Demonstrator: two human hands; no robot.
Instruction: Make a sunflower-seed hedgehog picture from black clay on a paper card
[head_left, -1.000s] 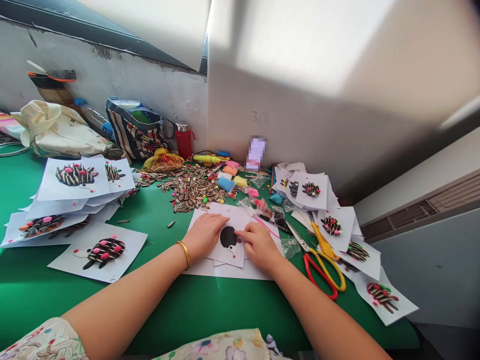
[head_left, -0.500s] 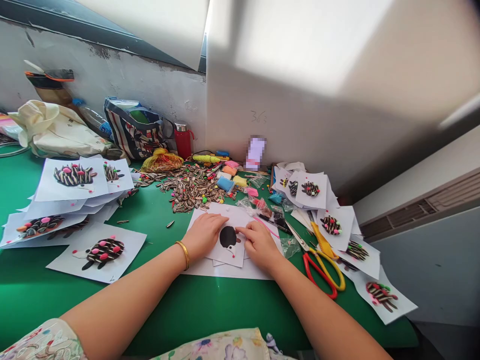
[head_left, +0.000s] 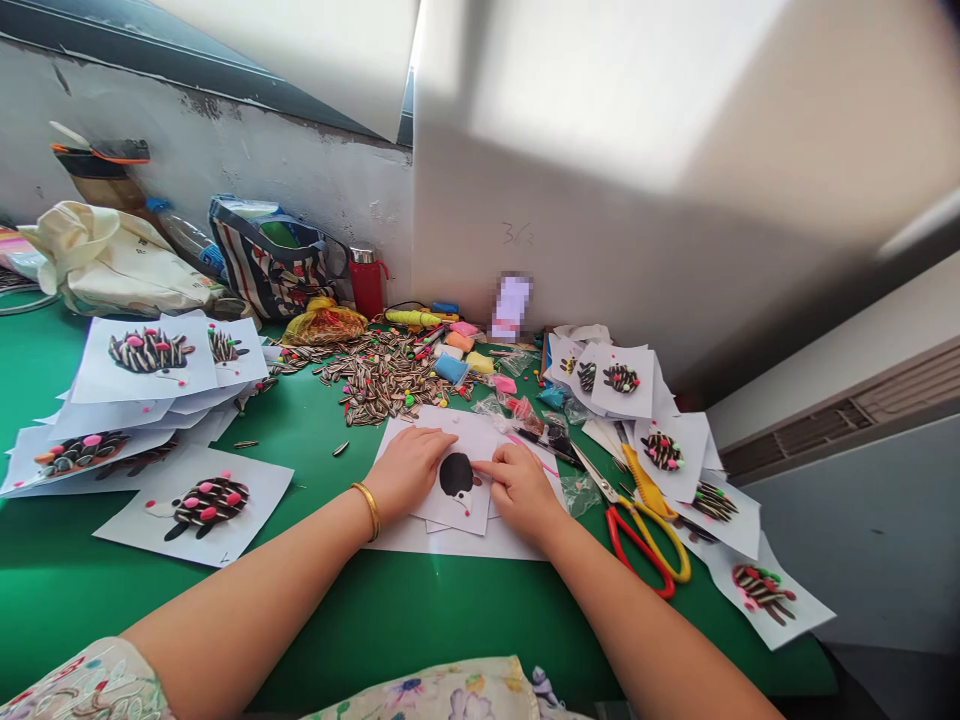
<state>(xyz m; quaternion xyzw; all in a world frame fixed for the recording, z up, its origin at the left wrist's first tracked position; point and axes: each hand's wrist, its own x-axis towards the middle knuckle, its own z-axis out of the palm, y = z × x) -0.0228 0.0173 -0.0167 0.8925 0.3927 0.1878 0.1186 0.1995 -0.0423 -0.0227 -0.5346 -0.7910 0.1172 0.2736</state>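
A white paper card [head_left: 450,512] lies on stacked white sheets in front of me, with a round black clay shape [head_left: 456,474] and a small drawn face below it. My left hand [head_left: 411,470] rests flat on the card's left side, fingers extended toward the upper edge. A gold bracelet circles that wrist. From the right, my right hand [head_left: 519,490] touches the black shape's right edge with its outstretched index finger, the other fingers curled. A small brown piece sits beneath that fingertip.
Sunflower seeds [head_left: 382,375] are heaped behind the sheets, beside coloured clay packs [head_left: 451,367]. Red-and-yellow scissors [head_left: 637,530] and a yellow cutter [head_left: 645,480] lie right. Seed-decorated cards are stacked left [head_left: 169,395] and right [head_left: 675,430]. A red bottle [head_left: 367,285] stands at the wall.
My right index finger has shifted very slightly at the black shape's edge. My left hand stays in the same place.
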